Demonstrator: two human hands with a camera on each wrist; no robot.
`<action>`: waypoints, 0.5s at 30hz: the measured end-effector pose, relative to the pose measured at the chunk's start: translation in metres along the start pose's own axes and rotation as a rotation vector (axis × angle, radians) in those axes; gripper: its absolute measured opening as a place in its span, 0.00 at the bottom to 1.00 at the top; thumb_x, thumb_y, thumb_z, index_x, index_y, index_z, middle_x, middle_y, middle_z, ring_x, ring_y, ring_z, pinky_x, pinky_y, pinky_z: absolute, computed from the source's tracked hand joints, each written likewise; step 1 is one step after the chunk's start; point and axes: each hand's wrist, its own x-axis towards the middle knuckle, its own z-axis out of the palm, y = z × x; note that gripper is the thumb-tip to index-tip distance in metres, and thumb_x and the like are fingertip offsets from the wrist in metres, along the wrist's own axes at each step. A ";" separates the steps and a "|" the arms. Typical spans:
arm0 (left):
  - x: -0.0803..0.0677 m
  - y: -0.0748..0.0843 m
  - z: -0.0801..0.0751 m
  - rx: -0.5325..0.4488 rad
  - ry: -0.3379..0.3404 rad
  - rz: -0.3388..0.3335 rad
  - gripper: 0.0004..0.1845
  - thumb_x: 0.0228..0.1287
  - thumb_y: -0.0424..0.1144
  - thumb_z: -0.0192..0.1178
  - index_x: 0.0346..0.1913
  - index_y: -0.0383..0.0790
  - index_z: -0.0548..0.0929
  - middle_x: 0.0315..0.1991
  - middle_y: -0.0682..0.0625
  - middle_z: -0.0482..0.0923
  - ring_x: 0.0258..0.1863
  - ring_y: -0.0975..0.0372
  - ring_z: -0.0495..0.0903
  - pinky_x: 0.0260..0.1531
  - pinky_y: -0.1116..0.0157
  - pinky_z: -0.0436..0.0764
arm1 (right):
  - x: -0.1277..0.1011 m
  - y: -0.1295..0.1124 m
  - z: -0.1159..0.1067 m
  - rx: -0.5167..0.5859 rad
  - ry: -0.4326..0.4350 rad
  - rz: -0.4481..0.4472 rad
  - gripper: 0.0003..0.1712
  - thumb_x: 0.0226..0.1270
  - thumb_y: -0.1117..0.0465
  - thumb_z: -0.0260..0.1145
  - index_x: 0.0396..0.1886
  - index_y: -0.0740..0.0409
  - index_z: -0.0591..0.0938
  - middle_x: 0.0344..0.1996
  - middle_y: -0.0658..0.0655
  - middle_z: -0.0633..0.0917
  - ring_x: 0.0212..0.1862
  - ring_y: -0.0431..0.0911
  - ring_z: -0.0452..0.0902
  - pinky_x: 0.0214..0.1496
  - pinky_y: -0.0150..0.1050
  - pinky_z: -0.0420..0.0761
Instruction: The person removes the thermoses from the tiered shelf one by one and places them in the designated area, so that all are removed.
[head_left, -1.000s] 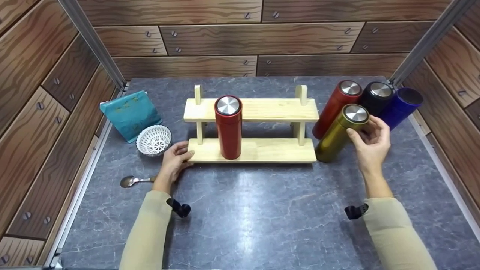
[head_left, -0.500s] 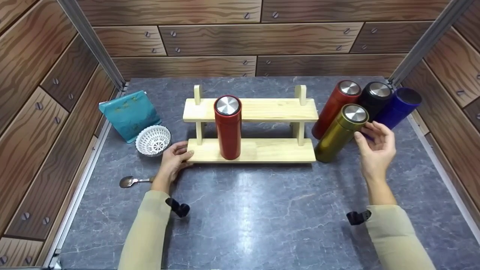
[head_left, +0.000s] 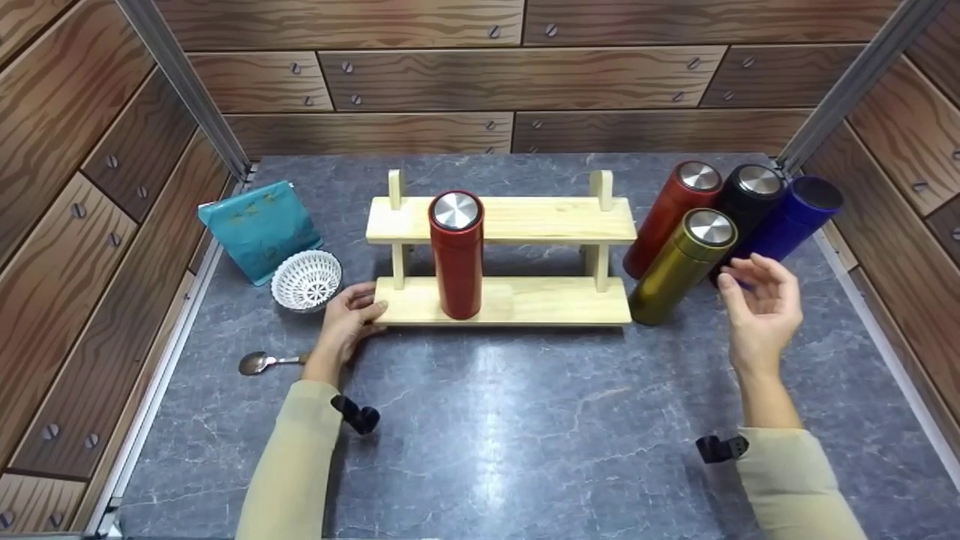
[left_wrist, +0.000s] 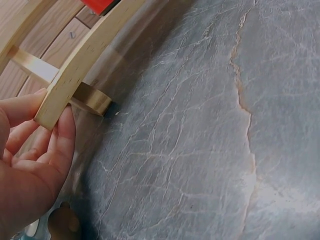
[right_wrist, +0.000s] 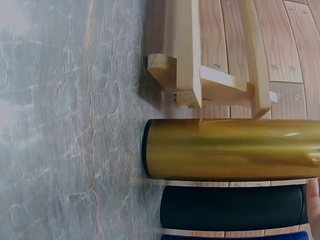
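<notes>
My left hand grips the left end of the lower board of a two-tier wooden shelf. In the left wrist view, the thumb lies over the board and the fingers curl beneath it. A red thermos with a steel-topped lid stands upright on that lower board, left of its middle. My right hand holds nothing, its fingers loosely bent, just right of a gold thermos. The gold thermos stands on the table by the shelf's right end; the right wrist view shows its dark base.
Behind the gold thermos stand another red thermos, a black thermos and a blue thermos. At left are a teal pouch, a white woven-look bowl and a spoon. Wood-patterned panels enclose the table.
My right hand has let go of the gold thermos and drawn back to the right and toward me. The thermos stays upright in place. My left hand keeps its hold on the shelf.
</notes>
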 end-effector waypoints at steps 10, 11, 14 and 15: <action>-0.001 -0.001 0.000 -0.008 0.004 -0.004 0.27 0.56 0.24 0.61 0.60 0.32 0.68 0.52 0.38 0.72 0.30 0.60 0.80 0.25 0.65 0.81 | -0.013 -0.009 0.011 0.038 -0.089 -0.018 0.23 0.48 0.85 0.63 0.47 0.81 0.72 0.34 0.73 0.78 0.37 0.57 0.77 0.43 0.41 0.80; -0.001 -0.001 0.000 -0.008 0.008 -0.005 0.27 0.56 0.24 0.61 0.60 0.32 0.68 0.52 0.38 0.72 0.31 0.59 0.80 0.25 0.65 0.81 | -0.014 -0.010 0.012 0.039 -0.100 -0.018 0.23 0.48 0.86 0.63 0.47 0.81 0.72 0.34 0.73 0.78 0.37 0.57 0.77 0.43 0.41 0.79; -0.001 -0.001 0.000 0.000 0.017 -0.007 0.27 0.56 0.25 0.61 0.60 0.33 0.69 0.51 0.39 0.73 0.31 0.59 0.80 0.25 0.65 0.81 | -0.019 -0.011 0.014 0.048 -0.124 -0.019 0.22 0.48 0.86 0.62 0.46 0.82 0.71 0.33 0.73 0.79 0.36 0.57 0.77 0.43 0.41 0.79; -0.001 -0.001 0.000 0.003 0.020 -0.008 0.26 0.56 0.25 0.62 0.60 0.34 0.69 0.51 0.39 0.73 0.31 0.59 0.80 0.25 0.65 0.81 | -0.020 -0.011 0.015 0.053 -0.132 -0.019 0.22 0.48 0.87 0.62 0.46 0.82 0.71 0.33 0.73 0.79 0.35 0.57 0.78 0.43 0.41 0.79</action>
